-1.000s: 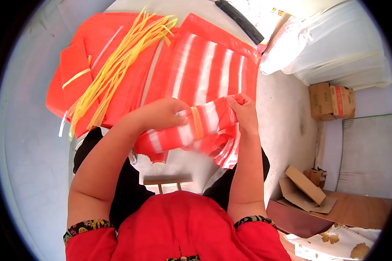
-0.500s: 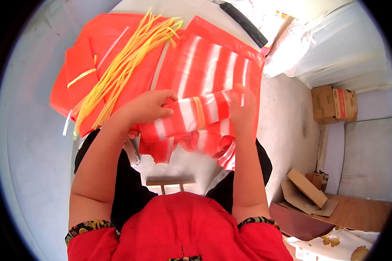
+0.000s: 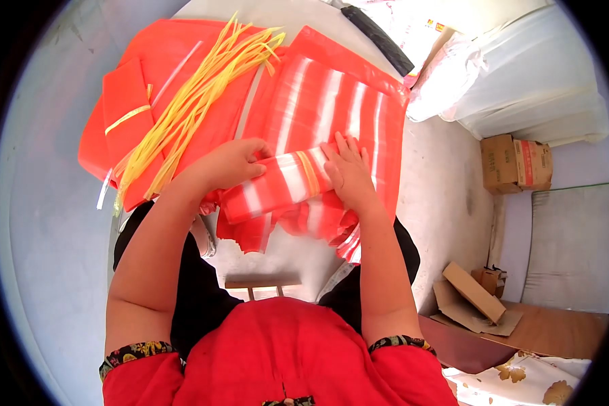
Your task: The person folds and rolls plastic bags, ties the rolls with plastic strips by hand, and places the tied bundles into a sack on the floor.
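Note:
A folded red-and-white striped bundle (image 3: 277, 184) with a yellow band (image 3: 308, 173) round it lies on loose striped plastic at the near edge of the striped stack (image 3: 318, 101). My left hand (image 3: 240, 164) is at the bundle's left upper edge, thumb and fingers curled with a gap between them. Flat on the bundle's right end rests my right hand (image 3: 347, 174), fingers spread. Yellow strips (image 3: 196, 101) lie across the red plastic stack (image 3: 162, 47). A smaller red folded bundle (image 3: 123, 101) with a yellow band sits to their left.
A black roll (image 3: 377, 40) lies at the table's far edge, beside a white plastic bag (image 3: 446, 74). Cardboard boxes (image 3: 514, 164) stand at the right. Opened cardboard (image 3: 474, 298) lies on a brown surface (image 3: 561, 328) at the lower right. My legs are below the table edge.
My right hand has let go of the bundle's right end and now lies flat on it. My left hand has shifted up and left from its grip on the bundle, which has lowered slightly.

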Available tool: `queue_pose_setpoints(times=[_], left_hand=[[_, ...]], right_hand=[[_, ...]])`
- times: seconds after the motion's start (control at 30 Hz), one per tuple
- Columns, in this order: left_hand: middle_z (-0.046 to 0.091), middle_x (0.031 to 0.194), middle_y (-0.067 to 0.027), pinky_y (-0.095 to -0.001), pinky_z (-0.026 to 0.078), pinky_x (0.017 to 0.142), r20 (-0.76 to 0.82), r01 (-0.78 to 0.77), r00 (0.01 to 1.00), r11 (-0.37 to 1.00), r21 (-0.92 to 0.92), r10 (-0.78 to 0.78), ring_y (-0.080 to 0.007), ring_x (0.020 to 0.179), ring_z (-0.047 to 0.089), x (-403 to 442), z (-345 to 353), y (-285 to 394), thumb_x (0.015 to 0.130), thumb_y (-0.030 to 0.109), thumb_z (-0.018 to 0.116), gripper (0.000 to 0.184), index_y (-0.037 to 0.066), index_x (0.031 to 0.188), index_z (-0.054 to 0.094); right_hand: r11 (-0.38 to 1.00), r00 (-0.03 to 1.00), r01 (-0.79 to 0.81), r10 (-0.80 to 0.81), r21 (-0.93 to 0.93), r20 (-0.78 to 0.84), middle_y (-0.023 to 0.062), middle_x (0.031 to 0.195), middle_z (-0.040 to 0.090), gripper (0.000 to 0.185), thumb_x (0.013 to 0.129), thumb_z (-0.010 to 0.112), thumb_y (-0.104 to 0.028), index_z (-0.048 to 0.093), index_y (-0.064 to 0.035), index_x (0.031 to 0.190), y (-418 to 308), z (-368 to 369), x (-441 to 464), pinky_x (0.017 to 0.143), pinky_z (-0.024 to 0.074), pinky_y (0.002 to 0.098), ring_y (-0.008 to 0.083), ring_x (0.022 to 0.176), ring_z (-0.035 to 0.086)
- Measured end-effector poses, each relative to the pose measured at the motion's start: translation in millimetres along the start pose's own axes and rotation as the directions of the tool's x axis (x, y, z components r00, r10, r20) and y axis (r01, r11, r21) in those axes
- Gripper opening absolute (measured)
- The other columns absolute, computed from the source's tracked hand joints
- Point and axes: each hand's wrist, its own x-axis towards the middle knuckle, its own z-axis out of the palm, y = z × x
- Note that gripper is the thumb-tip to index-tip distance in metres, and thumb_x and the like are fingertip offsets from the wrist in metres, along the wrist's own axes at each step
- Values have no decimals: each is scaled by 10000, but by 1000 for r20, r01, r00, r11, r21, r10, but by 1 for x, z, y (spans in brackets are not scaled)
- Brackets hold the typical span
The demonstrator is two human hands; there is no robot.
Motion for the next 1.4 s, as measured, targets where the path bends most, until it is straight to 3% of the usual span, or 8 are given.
queue_pose_setpoints(times=[0.27,0.5,0.73,0.87,0.97,1.1,1.2,1.4], left_hand=[[729,1048,-109,-364,551,856,-21,-25,999,1000,2,25,-189,967,688,3,4,-6,982,118,685,305,63,1278,639],[722,1115,-98,-342,548,923,39,-80,996,987,-139,86,-178,1034,684,-3,-2,-1,992,89,641,394,97,1384,604],[715,1125,-69,-319,560,881,252,-64,952,917,-393,174,-138,1019,683,-15,10,37,998,39,608,481,96,1470,531],[725,1058,-41,-292,579,741,609,-74,719,908,-412,335,-115,860,705,-7,41,46,996,70,646,524,98,1503,513],[743,1059,-57,-290,582,740,757,-100,608,969,-226,240,-120,854,723,-14,44,78,986,110,691,599,110,1549,484],[732,1270,-155,-352,579,921,231,-251,937,965,-77,263,-231,1169,716,31,54,62,955,208,763,729,136,1602,436],[562,1531,-186,-481,455,1151,-290,-319,804,788,527,520,-324,1472,492,43,79,50,944,311,758,763,156,1613,425],[314,1719,-149,-614,237,1266,-144,-88,898,491,867,416,-357,1612,226,74,102,23,965,404,673,734,199,1623,422]], right_hand=[[994,994,111,-112,19,20,152,1693,374,492,1124,408,-386,608,-121,1487,-22,10,-7,1304,106,512,372,1589,276],[961,947,-40,123,273,-296,147,1340,637,408,1099,478,-289,603,-49,1405,4,2,-8,1164,377,420,301,1356,517],[140,843,-332,487,933,227,129,1334,597,639,1120,489,-300,232,-87,1665,-63,-26,-109,897,517,272,170,962,659],[-263,899,70,434,962,53,138,1544,485,698,1090,549,-200,200,-107,1687,-85,-17,-118,1098,493,364,232,1308,580],[-106,831,-196,510,975,223,137,1599,376,743,990,638,-82,281,-67,1642,-70,-25,-130,1146,448,359,245,1436,434],[92,820,-253,549,963,163,134,1533,468,745,908,652,19,371,-36,1596,-29,-51,-163,1117,472,360,228,1356,507],[194,801,-174,599,966,23,131,1502,501,740,875,646,25,403,-38,1571,18,-73,-209,1103,495,382,237,1315,549],[96,592,-161,806,982,18,138,1466,528,739,918,621,65,351,-68,1593,112,-112,-357,1047,552,401,261,1285,582]])
